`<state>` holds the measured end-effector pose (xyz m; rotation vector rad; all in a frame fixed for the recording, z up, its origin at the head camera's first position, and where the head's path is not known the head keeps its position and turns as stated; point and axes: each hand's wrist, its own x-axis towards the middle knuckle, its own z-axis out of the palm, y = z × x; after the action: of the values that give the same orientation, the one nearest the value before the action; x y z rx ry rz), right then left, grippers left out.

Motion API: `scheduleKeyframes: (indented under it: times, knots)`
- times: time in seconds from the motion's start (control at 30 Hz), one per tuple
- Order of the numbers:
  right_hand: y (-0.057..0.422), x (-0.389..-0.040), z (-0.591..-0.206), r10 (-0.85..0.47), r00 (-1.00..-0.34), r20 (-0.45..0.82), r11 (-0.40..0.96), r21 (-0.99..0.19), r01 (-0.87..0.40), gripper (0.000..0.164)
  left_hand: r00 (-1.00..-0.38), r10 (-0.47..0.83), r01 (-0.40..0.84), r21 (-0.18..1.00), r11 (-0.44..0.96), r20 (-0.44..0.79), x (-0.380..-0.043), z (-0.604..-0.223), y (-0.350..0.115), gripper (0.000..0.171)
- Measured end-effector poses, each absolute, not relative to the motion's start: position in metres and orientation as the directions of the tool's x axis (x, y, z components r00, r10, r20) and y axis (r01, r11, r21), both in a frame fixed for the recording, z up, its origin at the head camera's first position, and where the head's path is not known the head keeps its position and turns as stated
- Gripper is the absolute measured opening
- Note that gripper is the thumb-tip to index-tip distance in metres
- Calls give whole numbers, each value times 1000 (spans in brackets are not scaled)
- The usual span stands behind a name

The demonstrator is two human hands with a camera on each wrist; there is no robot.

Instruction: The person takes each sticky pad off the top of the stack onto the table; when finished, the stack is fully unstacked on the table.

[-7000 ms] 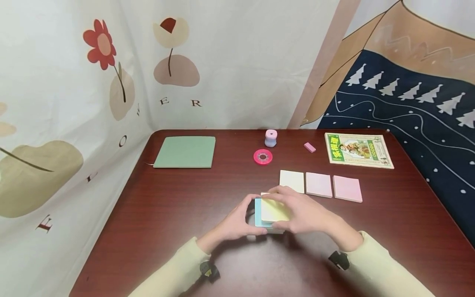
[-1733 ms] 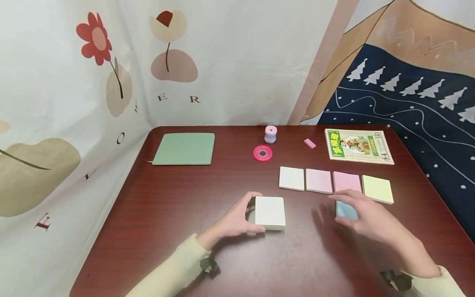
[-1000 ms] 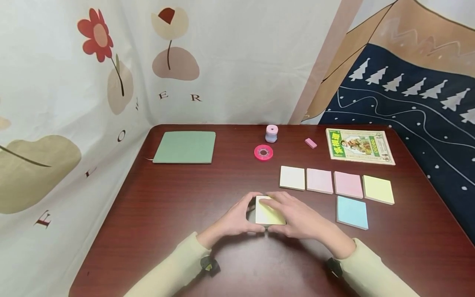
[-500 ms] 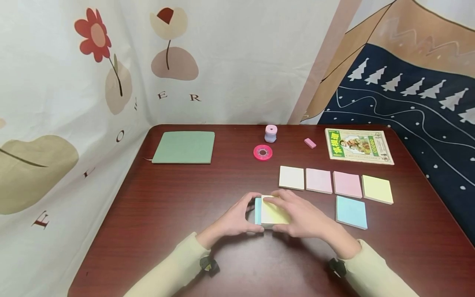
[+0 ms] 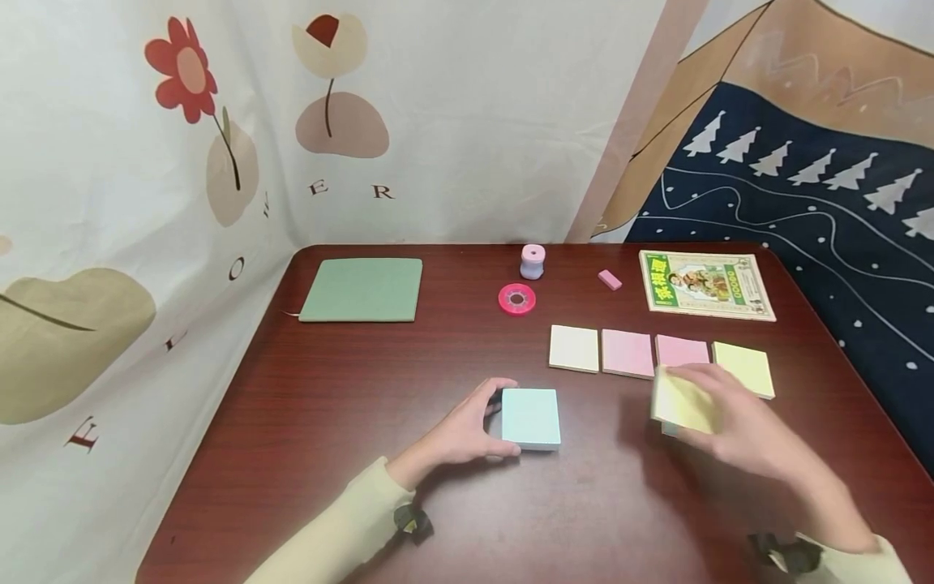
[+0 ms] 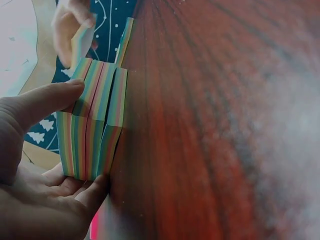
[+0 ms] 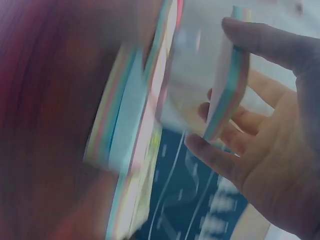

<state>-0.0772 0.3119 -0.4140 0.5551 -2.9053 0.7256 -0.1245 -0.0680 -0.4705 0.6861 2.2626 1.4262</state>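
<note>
At the middle of the table, my left hand (image 5: 467,426) grips a squared stack of sticky note pads (image 5: 530,418) by its far and near edges. The stack's top is light blue; in the left wrist view its sides show striped colours. My right hand (image 5: 744,422) holds a yellow-topped sticky note pad (image 5: 686,401), pinched between thumb and fingers. It is raised above a blue sticky note pad (image 7: 127,110) on the table, which is mostly covered in the head view.
Behind lies a row of pads: cream (image 5: 573,349), light pink (image 5: 627,354), pink (image 5: 682,349) and yellow (image 5: 744,369). Farther back are a green notebook (image 5: 362,290), a pink tape roll (image 5: 516,299), a pink-and-lilac spool-shaped thing (image 5: 533,263), a small pink block (image 5: 610,280) and a booklet (image 5: 708,285).
Earlier, yellow and blue pads were laid at the right. Since half a second ago, my right hand has carried another yellow-topped pad off the stack rightward, exposing light blue. My left hand stayed put.
</note>
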Motion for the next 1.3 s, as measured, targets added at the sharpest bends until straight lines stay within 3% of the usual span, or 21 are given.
scheduleKeyframes:
  times: [0.23, 0.4, 0.97, 1.3]
  knots:
    - [382, -60, -428, -199, -976, 88, 899, -380, -218, 82, -809, 585, 202, 904, 376, -62, -125, -470, -68, 85]
    - [401, -58, -442, -209, -977, 45, 908, -362, -211, 77, -810, 583, 202, 905, 375, -60, -124, -469, -68, 85]
    - [408, -60, -452, -273, -959, 76, 884, -373, -281, 69, -809, 584, 202, 906, 373, -60, -124, -470, -67, 85]
    - [388, -58, -427, -201, -978, 57, 910, -359, -208, 62, -811, 582, 205, 902, 380, -60, -124, -469, -68, 85]
